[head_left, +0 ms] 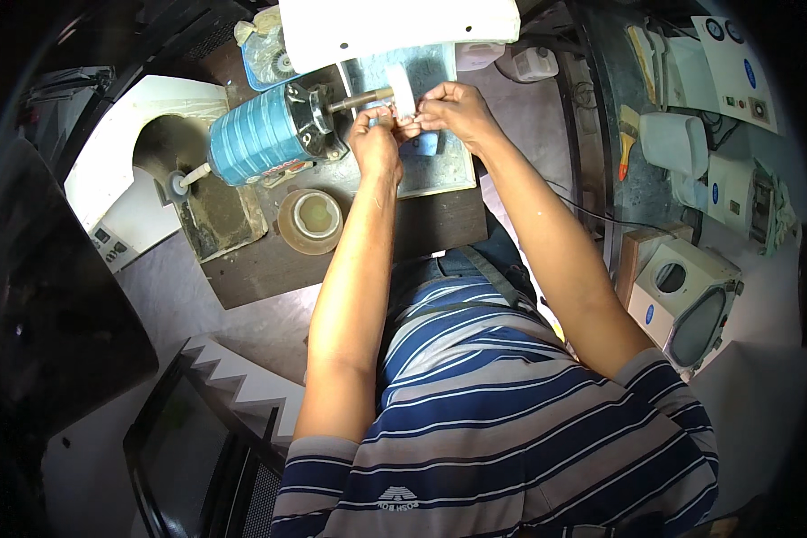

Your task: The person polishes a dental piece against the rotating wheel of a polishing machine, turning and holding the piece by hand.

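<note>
Shaft and white wheel seem to call for light, even finger pressure, with both hands working close in so the wheel stays square. The wheel stands at the shaft's right-hand end, beside the blue motor. The left hand reaches up from below, its forearm nearly straight; the right hand angles in from the right, wrist bent. Fingers of both curl near the wheel's lower edge, but whether they clamp it I cannot tell.
</note>
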{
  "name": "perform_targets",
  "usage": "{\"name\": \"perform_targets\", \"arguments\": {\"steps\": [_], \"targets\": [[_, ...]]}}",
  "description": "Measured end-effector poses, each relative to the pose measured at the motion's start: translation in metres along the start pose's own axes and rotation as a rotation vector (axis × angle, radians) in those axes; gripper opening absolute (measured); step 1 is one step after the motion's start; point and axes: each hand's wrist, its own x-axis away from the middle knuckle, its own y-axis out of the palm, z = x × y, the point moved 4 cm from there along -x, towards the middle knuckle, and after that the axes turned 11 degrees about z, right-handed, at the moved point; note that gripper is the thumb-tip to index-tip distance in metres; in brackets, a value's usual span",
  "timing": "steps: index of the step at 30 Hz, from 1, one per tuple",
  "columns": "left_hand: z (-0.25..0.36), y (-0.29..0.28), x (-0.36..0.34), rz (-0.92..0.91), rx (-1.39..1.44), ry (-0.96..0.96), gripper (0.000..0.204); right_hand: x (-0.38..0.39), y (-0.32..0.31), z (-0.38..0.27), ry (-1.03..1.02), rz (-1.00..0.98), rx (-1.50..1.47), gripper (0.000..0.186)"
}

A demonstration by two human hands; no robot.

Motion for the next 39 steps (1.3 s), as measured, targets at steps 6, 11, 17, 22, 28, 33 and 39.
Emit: {"name": "perform_targets", "arguments": {"steps": [6,11,17,22,28,33,39], "targets": [[-0.005,0.005,0.009,0.035,0.085,-0.026,0.011,0.003,-0.001,-0.01,-0.117,-0.023,0.055,0.013],[-0.009,0.005,0.004,0.091,0.092,-0.097,0.011,-0.009,0.0,-0.005,-0.044,0.001,0.111,0.013],[-0.009,0.0,0.005,-0.005,0.117,-0.039,0.012,0.001,0.001,-0.004,-0.149,-0.011,0.151,0.008],[-0.009,0.003,0.011,-0.05,0.125,-0.038,0.013,0.004,0.001,-0.01,-0.31,-0.075,0.176,0.009],[-0.016,0.006,0.017,-0.026,0.18,-0.089,0.011,0.016,0.0,-0.017,-0.392,-0.036,0.233,0.009],[-0.02,0.003,0.017,-0.052,0.166,-0.087,0.01,0.011,-0.002,-0.013,-0.409,-0.022,0.265,0.011],[-0.01,0.001,0.015,-0.033,0.174,-0.116,0.011,0.005,0.002,-0.006,-0.266,-0.009,0.257,0.008]]}}
